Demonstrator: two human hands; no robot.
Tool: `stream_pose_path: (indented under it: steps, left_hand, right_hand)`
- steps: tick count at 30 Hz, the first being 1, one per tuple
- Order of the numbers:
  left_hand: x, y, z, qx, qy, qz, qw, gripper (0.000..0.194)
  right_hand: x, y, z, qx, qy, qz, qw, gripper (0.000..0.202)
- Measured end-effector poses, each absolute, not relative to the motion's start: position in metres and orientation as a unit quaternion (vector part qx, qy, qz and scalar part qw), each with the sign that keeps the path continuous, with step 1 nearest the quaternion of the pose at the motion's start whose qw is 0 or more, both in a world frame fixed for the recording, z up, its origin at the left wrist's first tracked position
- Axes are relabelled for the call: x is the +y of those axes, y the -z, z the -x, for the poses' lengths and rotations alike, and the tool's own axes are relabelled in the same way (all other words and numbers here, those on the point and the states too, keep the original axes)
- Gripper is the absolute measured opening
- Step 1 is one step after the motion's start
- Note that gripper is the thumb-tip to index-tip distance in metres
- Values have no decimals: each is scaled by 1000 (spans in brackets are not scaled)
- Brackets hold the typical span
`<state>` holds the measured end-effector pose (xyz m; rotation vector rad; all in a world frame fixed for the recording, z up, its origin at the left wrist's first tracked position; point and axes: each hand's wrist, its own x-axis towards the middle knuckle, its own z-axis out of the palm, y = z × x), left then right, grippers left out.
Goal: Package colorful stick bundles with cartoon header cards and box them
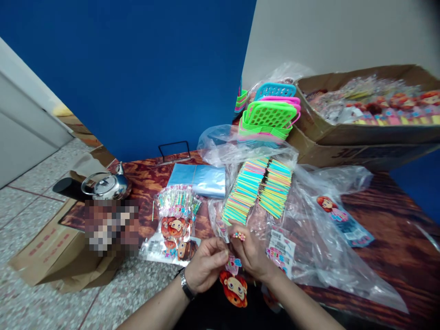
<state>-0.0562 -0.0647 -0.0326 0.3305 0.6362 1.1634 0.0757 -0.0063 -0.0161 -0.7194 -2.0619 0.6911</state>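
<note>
My left hand (208,266), with a metal-band watch at its wrist, pinches the top of a printed plastic bag (234,288) showing a red-haired cartoon figure. Close against it, my right hand (249,252) is closed at the same bag's upper edge, a bead ring on one finger; its fingertips are partly hidden. Just beyond the right hand lie two rows of thin coloured sticks (245,188) on clear plastic film. Left of my hands, filled printed bags (175,224) lie in a pile. More flat printed bags (280,247) sit beside my right forearm.
A stack of blue plastic sleeves (197,178) lies behind the filled bags. Coloured baskets (270,114) are piled beside a cardboard box (364,137) of packed bags. A metal kettle (106,187) stands at the left table edge, above a brown paper bag (51,252). Clear film (330,256) spreads right.
</note>
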Motion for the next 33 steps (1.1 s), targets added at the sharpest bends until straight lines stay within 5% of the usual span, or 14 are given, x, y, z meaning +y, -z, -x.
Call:
stream_pose_path:
  steps: [33]
  left_hand:
    - [-73,33,63,387,-534,-245,711,24]
  right_hand:
    - [-10,26,-93,-797,-314,286,429,15]
